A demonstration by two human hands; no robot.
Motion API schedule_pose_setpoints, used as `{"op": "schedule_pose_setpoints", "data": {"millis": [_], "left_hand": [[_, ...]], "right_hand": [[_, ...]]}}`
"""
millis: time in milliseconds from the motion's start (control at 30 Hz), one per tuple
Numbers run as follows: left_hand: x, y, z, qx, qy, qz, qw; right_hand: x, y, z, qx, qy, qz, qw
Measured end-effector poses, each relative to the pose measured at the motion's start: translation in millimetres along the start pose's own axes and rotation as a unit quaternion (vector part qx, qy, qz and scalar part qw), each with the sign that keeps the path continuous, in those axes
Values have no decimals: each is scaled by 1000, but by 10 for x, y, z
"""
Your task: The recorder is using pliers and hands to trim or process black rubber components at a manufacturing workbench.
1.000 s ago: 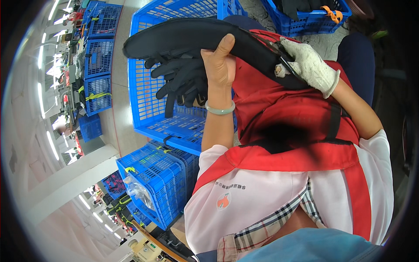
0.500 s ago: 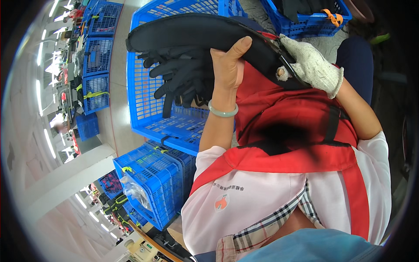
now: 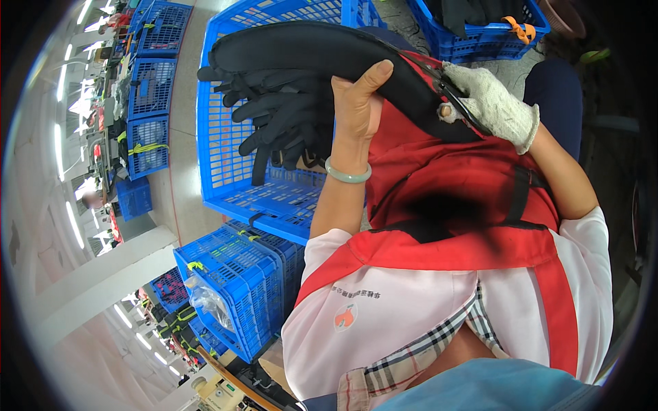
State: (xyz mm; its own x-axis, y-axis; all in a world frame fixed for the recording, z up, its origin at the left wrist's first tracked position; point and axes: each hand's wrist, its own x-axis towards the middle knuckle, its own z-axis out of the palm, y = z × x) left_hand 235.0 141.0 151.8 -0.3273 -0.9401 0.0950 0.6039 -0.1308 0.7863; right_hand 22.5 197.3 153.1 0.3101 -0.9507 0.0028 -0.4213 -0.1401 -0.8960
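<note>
A long, curved black padded piece (image 3: 295,55), like a fabric belt or strap, stretches across the upper middle. My bare left hand (image 3: 360,99) grips it near its middle, thumb on top, fingers mostly hidden behind. In a white knit glove with bare skin at the thumb tip, my right hand (image 3: 497,106) is closed on dark-handled scissors (image 3: 451,90). The scissors lie along the right-hand edge of the padded piece; whether the blades are cutting is too fine to tell. Beneath the piece, several black padded strips (image 3: 288,116) hang over a blue crate.
That blue plastic crate (image 3: 267,212) stands left of my lap. Another blue crate (image 3: 473,44) with black pieces and an orange tie sits at the top right. Stacked blue crates (image 3: 236,288) stand at lower left, more crates (image 3: 149,85) along the far left. A red apron (image 3: 439,171) covers my lap.
The padded piece's left end has shifted slightly right, showing more of the strips beneath. The scissors have turned a little and show more plainly against the red apron. My left hand has hardly moved.
</note>
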Motion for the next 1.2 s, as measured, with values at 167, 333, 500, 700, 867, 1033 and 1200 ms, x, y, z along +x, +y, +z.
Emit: {"op": "schedule_pose_setpoints", "data": {"millis": [167, 333, 500, 700, 867, 1033, 1200], "left_hand": [[3, -41, 83, 11, 9, -2, 1000], [56, 98, 160, -12, 6, 14, 1000], [95, 149, 226, -29, 8, 30, 999], [107, 162, 251, -35, 11, 23, 999], [112, 140, 207, -24, -29, 23, 999], [82, 182, 253, -20, -40, 16, 999], [89, 156, 284, -42, -3, 29, 999]], "right_hand": [[-19, 25, -21, -74, 61, -63, 993], [5, -97, -179, -149, 57, -52, 986], [-11, -146, -152, -172, 91, -93, 976], [13, -292, -309, -178, -19, 21, 984], [-23, -173, -232, -156, 71, -94, 981], [-14, -324, -303, -166, -26, 34, 985], [-41, -212, -275, -156, 23, -25, 987]]}}
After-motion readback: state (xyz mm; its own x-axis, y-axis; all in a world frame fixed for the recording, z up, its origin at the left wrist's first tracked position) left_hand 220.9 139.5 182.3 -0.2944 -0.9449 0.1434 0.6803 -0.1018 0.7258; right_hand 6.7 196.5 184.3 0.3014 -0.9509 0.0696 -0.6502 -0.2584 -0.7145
